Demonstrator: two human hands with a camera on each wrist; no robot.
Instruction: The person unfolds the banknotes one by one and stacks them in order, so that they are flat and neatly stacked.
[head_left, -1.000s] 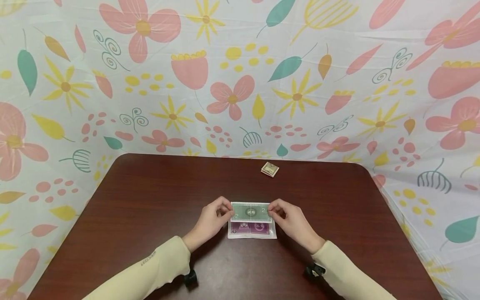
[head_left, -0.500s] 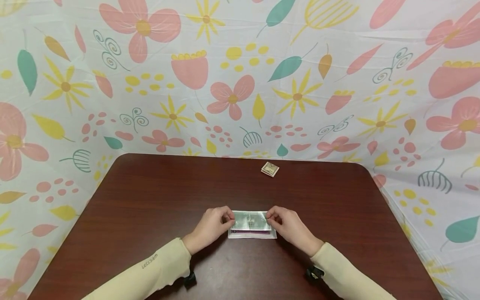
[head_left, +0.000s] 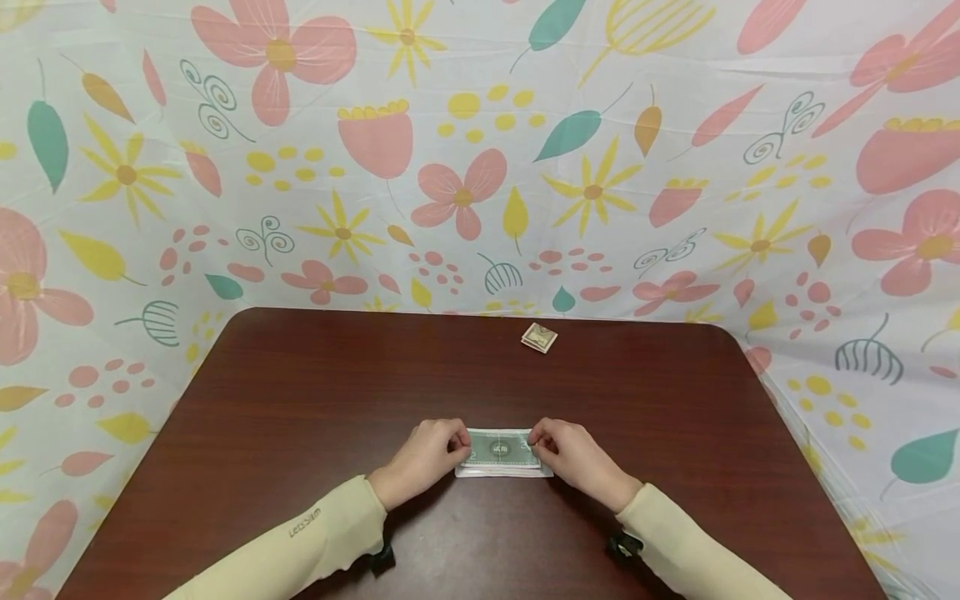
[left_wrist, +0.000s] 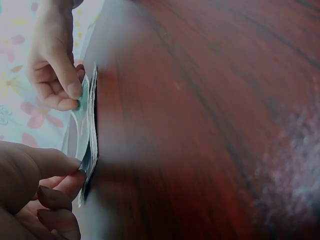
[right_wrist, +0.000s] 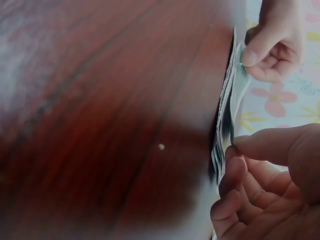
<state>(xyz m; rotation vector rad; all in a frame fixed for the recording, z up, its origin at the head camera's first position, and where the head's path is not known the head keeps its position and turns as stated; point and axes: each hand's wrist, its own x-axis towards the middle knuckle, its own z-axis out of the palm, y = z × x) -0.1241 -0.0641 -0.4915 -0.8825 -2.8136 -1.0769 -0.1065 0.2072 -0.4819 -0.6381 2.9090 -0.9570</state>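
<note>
A green banknote (head_left: 500, 450) marked with a 2 lies over a stack of banknotes (head_left: 504, 472) near the middle of the table. My left hand (head_left: 426, 457) pinches the green note's left end between thumb and fingers, while my right hand (head_left: 579, 458) pinches its right end. Seen from the left wrist, the green note (left_wrist: 83, 120) bows slightly away from the stack's layered edges (left_wrist: 93, 125). The right wrist view shows a gap between the note (right_wrist: 240, 90) and the stack near my thumb. Most of the stack's face is hidden under the green note.
A small folded banknote bundle (head_left: 539, 337) lies near the back edge of the dark wooden table (head_left: 337, 375). A floral cloth (head_left: 465, 125) hangs behind and at both sides. In the right wrist view a small pale speck (right_wrist: 161, 147) shows on the tabletop.
Both hands have brought the green banknote down and toward me over the stack. The purple note beneath, visible earlier, is now covered. The folded bundle has stayed in place.
</note>
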